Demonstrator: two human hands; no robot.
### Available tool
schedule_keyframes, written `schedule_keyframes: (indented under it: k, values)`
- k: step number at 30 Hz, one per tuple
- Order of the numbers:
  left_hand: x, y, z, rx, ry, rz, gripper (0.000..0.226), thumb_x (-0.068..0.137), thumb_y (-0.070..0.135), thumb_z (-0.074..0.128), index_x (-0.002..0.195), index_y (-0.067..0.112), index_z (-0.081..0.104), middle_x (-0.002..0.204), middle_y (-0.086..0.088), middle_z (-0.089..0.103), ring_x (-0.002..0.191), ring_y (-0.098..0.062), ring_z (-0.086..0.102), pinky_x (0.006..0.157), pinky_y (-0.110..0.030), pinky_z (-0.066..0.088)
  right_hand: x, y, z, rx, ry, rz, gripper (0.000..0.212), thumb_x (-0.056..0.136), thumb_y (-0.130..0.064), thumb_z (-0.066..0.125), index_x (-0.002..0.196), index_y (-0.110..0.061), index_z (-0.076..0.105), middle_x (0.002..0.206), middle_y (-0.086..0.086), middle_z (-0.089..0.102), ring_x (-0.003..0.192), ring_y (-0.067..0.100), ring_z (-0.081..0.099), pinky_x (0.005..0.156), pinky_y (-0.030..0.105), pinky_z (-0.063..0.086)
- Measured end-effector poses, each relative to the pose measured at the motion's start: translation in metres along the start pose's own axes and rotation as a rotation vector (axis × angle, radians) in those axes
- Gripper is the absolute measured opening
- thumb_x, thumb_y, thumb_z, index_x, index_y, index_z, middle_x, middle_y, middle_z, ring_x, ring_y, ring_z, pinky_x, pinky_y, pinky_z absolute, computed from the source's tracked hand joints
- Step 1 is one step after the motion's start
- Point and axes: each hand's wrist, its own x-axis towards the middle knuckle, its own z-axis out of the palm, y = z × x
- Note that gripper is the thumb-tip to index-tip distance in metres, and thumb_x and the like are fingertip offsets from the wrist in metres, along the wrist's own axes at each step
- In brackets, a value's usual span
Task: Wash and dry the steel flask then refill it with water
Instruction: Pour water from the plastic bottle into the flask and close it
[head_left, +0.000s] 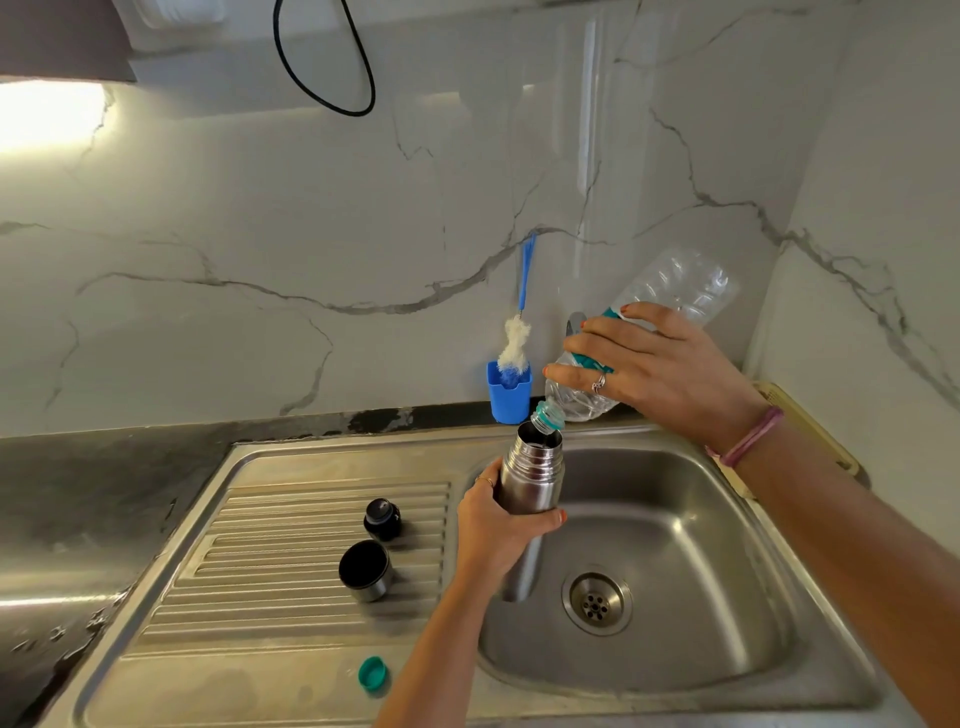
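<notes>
A: Which step?
B: Refilling. Over the sink (675, 519), the left hand (493, 530) wraps the steel flask (532, 475); the right hand (660, 364) clasps the tilted plastic bottle (670, 291), neck at its mouth.
A: Next?
B: Probably steady pouring.

The left hand (493, 525) hides the steel flask's (532, 478) middle; water level inside cannot be told

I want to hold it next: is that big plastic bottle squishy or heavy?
Probably squishy: the plastic bottle has thin, clear, dented-looking walls. Likely fairly light, since its raised end looks mostly empty. It may slip a little if wet, so the right hand wraps around its middle.
</notes>
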Motion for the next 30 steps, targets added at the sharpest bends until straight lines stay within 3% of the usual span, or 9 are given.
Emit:
schedule_keyframes:
  k: [5,11,16,21,27,30]
  values:
    - [0.001,0.002,-0.004,0.006,-0.011,0.005,0.073,0.057,0.027,0.094,0.119,0.029,0.056,0.104,0.014,0.065,0.094,-0.006,0.061,0.085,-0.026,0.052,0.005,0.000,0.001,-0.015,-0.026,-0.020,0.065,0.071,-0.007,0.079,0.130,-0.027,0.058,0.124,0.003,0.063,0.118,0.025,0.058,0.102,0.038,0.030]
    - [0.002,0.004,-0.014,-0.016,-0.017,0.020,0.061,0.057,0.022,0.095,0.097,0.041,0.052,0.099,0.016,0.065,0.090,-0.006,0.063,0.077,-0.020,0.050,0.016,-0.001,0.002,-0.026,0.005,-0.030,0.065,0.064,-0.017,0.086,0.125,-0.027,0.063,0.120,0.004,0.065,0.113,0.025,0.061,0.099,0.038,0.032]
    - [0.006,0.007,-0.027,-0.039,-0.024,0.016,0.065,0.058,0.019,0.094,0.103,0.039,0.053,0.099,0.016,0.064,0.088,-0.003,0.061,0.070,-0.012,0.045,0.020,-0.007,0.009,-0.033,0.014,0.034,0.071,0.064,-0.018,0.087,0.128,-0.029,0.060,0.120,0.003,0.064,0.115,0.024,0.059,0.099,0.039,0.033]
    - [0.010,0.007,-0.042,-0.025,-0.010,0.009,0.066,0.058,0.023,0.094,0.108,0.033,0.053,0.099,0.015,0.063,0.087,-0.001,0.059,0.067,-0.010,0.042,0.024,-0.017,0.016,-0.016,-0.025,0.154,0.080,0.061,-0.015,0.087,0.134,-0.027,0.055,0.122,0.003,0.061,0.113,0.025,0.057,0.096,0.043,0.031]
    - [0.014,0.003,-0.064,-0.041,0.016,0.015,0.066,0.056,0.020,0.095,0.111,0.029,0.061,0.099,0.013,0.068,0.086,-0.002,0.064,0.067,-0.010,0.046,0.034,-0.040,0.023,0.033,0.051,0.354,0.063,0.072,-0.006,0.076,0.129,-0.024,0.058,0.118,0.000,0.062,0.107,0.023,0.059,0.091,0.042,0.031]
    - [0.014,0.002,-0.078,-0.049,0.030,0.014,0.062,0.057,0.019,0.095,0.107,0.030,0.061,0.095,0.016,0.067,0.082,0.001,0.063,0.062,-0.006,0.045,0.041,-0.054,0.023,0.134,0.030,0.469,0.068,0.068,-0.009,0.079,0.130,-0.026,0.057,0.118,-0.002,0.061,0.105,0.022,0.056,0.091,0.041,0.030]
